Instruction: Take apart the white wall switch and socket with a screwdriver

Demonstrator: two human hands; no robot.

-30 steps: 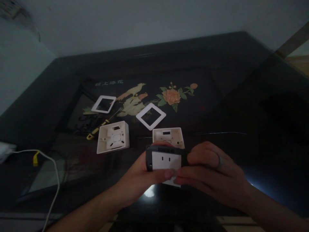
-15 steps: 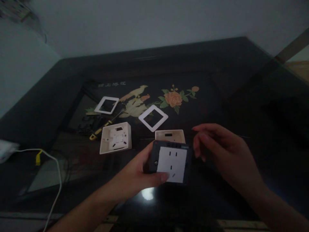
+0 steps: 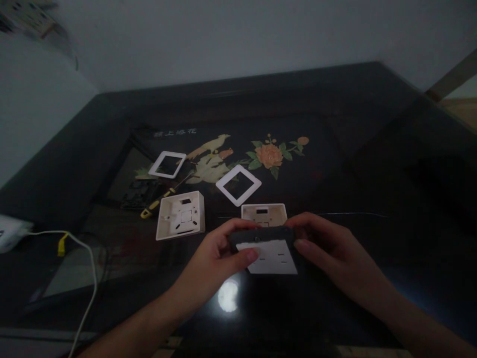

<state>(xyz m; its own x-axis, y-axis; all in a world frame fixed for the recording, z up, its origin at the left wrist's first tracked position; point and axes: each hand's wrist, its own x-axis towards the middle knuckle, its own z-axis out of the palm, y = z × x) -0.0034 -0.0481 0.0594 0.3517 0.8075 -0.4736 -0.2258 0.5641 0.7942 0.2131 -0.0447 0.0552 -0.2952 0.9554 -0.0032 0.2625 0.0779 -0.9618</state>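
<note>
Between both hands is a wall socket point(image 3: 272, 258) with a white slotted face and a dark frame, tilted so its dark edge faces up. My left hand point(image 3: 223, 253) grips its left side, thumb on the white face. My right hand point(image 3: 331, 243) pinches the right edge with thumb and fingers. Just behind the socket stands a white mounting box point(image 3: 281, 213), partly hidden by it. A second mounting box point(image 3: 181, 216), open side up, lies to the left. Two white cover frames lie farther back: one cover frame point(image 3: 238, 201) in the middle, another cover frame point(image 3: 158, 174) to the left.
A yellow-handled screwdriver point(image 3: 151, 209) lies beside a dark socket part point(image 3: 137, 194) on the left. A white cable point(image 3: 91, 263) with a yellow tag runs from a white plug block point(image 3: 13, 232) at the left edge. The dark glossy table point(image 3: 354, 149) bears a bird-and-flower picture.
My right hand has moved left and taken hold of the socket's right edge. The socket has been turned and tilted in my left hand.
</note>
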